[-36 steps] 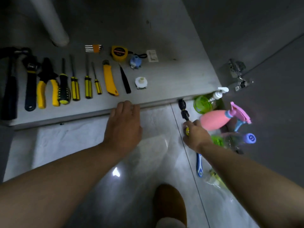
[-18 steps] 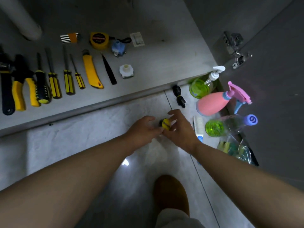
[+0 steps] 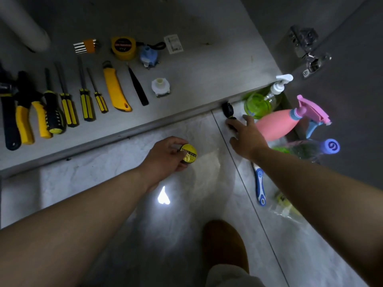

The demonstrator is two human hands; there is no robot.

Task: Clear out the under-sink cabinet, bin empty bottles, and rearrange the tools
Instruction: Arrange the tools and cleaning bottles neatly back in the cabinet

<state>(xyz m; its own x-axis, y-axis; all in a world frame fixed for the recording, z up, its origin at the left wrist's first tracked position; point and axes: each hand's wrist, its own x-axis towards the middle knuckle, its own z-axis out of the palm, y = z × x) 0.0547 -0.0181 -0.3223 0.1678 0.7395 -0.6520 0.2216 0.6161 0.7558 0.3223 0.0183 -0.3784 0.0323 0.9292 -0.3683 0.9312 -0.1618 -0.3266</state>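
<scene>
My left hand (image 3: 166,156) grips a small round roll with a yellow label (image 3: 188,153) just above the tiled floor. My right hand (image 3: 246,135) reaches with spread fingers over a small black object (image 3: 228,109) lying on the floor at the cabinet edge, fingertips at it. On the cabinet floor (image 3: 207,65) lie a row of tools: pliers (image 3: 31,112), screwdrivers (image 3: 68,106), a yellow utility knife (image 3: 116,90), a black tweezer-like tool (image 3: 137,87), a yellow tape measure (image 3: 123,47).
Bottles lie at the right: a green pump bottle (image 3: 263,100), a pink spray bottle (image 3: 277,125), a clear bottle with a purple cap (image 3: 329,147). A blue-handled brush (image 3: 260,187) and a plastic bag (image 3: 286,206) lie on the floor. My shoe (image 3: 226,243) is below. A door hinge (image 3: 308,54) is at the upper right.
The roll has passed from my right hand to my left hand. My right hand has let go and moved up right to the black object near the cabinet edge.
</scene>
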